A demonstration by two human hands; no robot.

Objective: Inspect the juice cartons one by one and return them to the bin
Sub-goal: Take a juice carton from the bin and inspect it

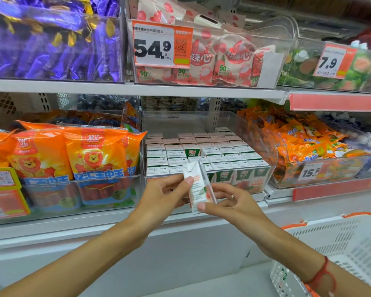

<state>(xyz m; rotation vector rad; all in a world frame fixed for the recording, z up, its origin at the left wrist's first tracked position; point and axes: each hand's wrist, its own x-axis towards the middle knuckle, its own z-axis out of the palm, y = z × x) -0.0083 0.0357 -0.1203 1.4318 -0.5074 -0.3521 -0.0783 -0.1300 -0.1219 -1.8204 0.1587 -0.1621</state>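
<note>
Clearly one juice carton [198, 187] was out of the stock and under inspection, held tilted in front of the clear bin [268, 168] with a printed side panel toward the camera. The left hand [165, 194] pinched its upper part, thumb tip on the near face and fingers curled behind; the right hand [231, 200] pinched the lower corner, its other fingers loosely bent. Behind it, the remaining cartons [201, 151] stood packed in rows, and one gap in the middle rows exposed a green carton face. By my reading, this was the checking step; the next move called for lifting the carton over the bin's front wall into an open slot. A white basket [341, 249] sat at lower right.
</note>
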